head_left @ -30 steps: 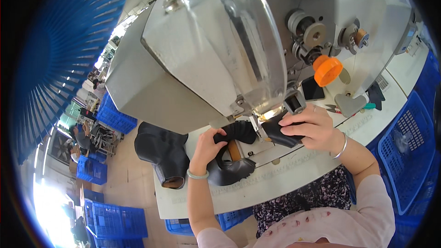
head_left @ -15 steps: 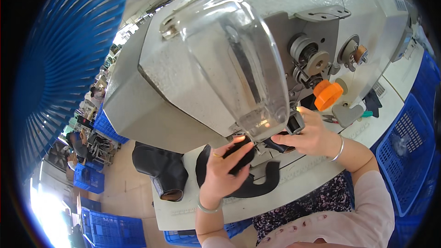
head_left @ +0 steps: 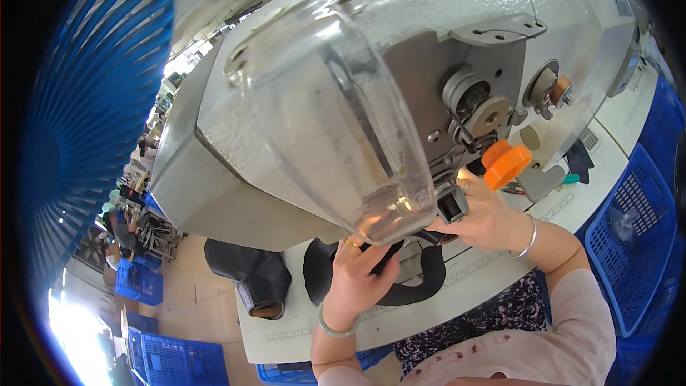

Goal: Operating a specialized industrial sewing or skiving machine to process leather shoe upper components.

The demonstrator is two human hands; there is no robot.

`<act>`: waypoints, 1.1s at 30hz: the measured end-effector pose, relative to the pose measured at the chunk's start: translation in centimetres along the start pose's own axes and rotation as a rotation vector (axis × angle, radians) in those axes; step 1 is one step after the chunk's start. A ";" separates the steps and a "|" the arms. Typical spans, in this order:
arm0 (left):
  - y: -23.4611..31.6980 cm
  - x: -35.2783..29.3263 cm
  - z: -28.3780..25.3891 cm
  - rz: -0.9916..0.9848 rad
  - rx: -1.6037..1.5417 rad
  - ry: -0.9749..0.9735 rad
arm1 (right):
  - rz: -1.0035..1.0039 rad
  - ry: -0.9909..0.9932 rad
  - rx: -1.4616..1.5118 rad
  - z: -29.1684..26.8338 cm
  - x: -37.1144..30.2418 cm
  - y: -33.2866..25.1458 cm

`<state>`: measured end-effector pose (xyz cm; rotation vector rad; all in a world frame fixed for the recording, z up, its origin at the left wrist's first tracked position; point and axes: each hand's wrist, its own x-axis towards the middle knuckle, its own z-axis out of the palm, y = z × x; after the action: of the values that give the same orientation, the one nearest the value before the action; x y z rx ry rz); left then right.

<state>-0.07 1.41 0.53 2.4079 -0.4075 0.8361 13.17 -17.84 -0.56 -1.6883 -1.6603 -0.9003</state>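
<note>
A black curved piece (head_left: pixel 431 273), which looks like leather or fabric, lies on the white bed under the sewing machine's head (head_left: pixel 236 150). My left hand (head_left: pixel 357 275) grips its left part with bent fingers; the fingertips are partly behind the clear plastic guard (head_left: pixel 343 143). Close to the presser area, my right hand (head_left: pixel 489 218) pinches the right side of the piece, its fingertips partly covered by a dark metal part (head_left: pixel 451 204). The guard hides the needle. On the table's left edge rests a folded black leather-like piece (head_left: pixel 246 271) with a brown inner opening.
An orange knob (head_left: pixel 507 164) and thread tension discs (head_left: pixel 475 104) sit on the machine's front. At the far left stands a blue fan (head_left: pixel 93 100). Blue crates (head_left: pixel 632 243) are at the right, with more blue crates (head_left: pixel 175 357) on the floor at the left.
My left hand has moved slightly right and higher, under the clear guard. The curved piece has shifted a little right. My view has tilted slightly; the folded piece stays put.
</note>
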 end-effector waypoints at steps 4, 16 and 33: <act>0.1 0.1 0.0 0.006 0.035 0.000 | -0.007 0.029 -0.015 -0.2 0.1 -0.1; -0.1 0.1 0.2 0.043 0.105 0.049 | 0.071 -0.014 0.000 0.3 0.0 -0.4; 0.1 0.2 0.9 0.086 0.150 0.074 | 0.080 0.057 0.093 0.5 0.0 0.3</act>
<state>0.46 0.75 0.07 2.5019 -0.4364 1.0235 13.51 -17.43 -0.85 -1.6387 -1.5618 -0.8135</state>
